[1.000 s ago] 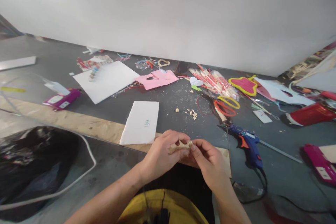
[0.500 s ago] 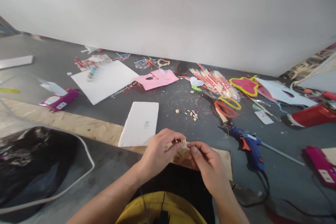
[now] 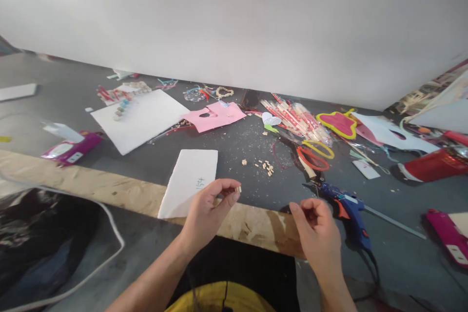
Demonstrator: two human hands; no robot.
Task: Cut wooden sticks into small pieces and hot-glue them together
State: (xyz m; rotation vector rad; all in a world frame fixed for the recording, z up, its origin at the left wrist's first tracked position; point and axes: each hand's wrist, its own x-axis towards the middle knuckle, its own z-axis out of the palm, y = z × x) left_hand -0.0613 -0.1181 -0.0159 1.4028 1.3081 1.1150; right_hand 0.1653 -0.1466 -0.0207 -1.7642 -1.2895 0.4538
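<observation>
My left hand (image 3: 212, 204) pinches a small cluster of short pale wooden stick pieces (image 3: 238, 189) between thumb and fingertips, over the table's front edge. Under and beyond that hand lies a white board (image 3: 192, 170) with "154" written on it. My right hand (image 3: 319, 231) is apart from the left, its fingers loosely curled with nothing visible in them. Close to it on the right is a blue hot glue gun (image 3: 349, 214) with an orange trigger, lying on its side. Several loose stick pieces (image 3: 268, 168) and one small joined cluster (image 3: 244, 162) lie on the table ahead.
Orange-and-yellow-handled scissors (image 3: 313, 160) lie behind the glue gun. Bundled red-and-white wrapped sticks (image 3: 292, 114), a pink felt piece (image 3: 215, 116) and a yellow-edged pink shape (image 3: 338, 124) are farther back. A red can (image 3: 435, 163) lies at right, a purple tissue pack (image 3: 73, 148) at left.
My hands have drawn apart. The right has moved right toward the glue gun; the left has shifted slightly left, keeping the wooden pieces in its fingertips.
</observation>
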